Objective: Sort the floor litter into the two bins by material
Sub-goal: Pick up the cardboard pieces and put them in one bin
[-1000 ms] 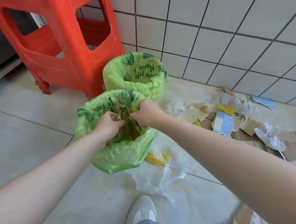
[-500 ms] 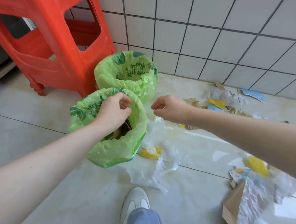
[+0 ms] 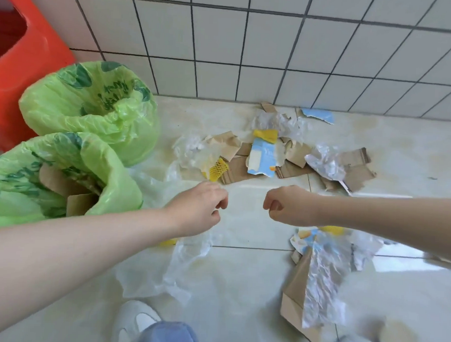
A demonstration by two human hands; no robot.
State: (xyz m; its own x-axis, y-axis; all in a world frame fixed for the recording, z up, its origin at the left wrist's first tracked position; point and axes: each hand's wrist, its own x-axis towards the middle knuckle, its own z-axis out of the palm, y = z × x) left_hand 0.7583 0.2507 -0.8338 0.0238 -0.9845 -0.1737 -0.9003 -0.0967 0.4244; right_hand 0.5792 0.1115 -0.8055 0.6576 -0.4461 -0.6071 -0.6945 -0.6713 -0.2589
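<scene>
Two bins lined with green bags stand at the left: the near bin point(image 3: 114, 180) holds brown cardboard pieces point(image 3: 79, 202), the far bin point(image 3: 91, 111) stands behind it. My left hand point(image 3: 199, 208) hovers over the floor to the right of the near bin, fingers curled, holding nothing. My right hand point(image 3: 288, 206) is level with it, loosely curled and empty too. Beyond both hands lies a litter pile point(image 3: 261, 157) of cardboard scraps, blue and yellow card pieces and crumpled clear plastic. A clear plastic sheet point(image 3: 161, 272) lies under my left forearm.
An orange plastic stool point(image 3: 24, 50) stands at the far left by the tiled wall point(image 3: 278, 48). A brown paper bag with crumpled plastic point(image 3: 315, 288) lies at the lower right. My white shoe point(image 3: 133, 320) and jeans knees are at the bottom edge.
Both hands have left the near bin and moved right over the floor, empty. The view has swung right toward the litter pile.
</scene>
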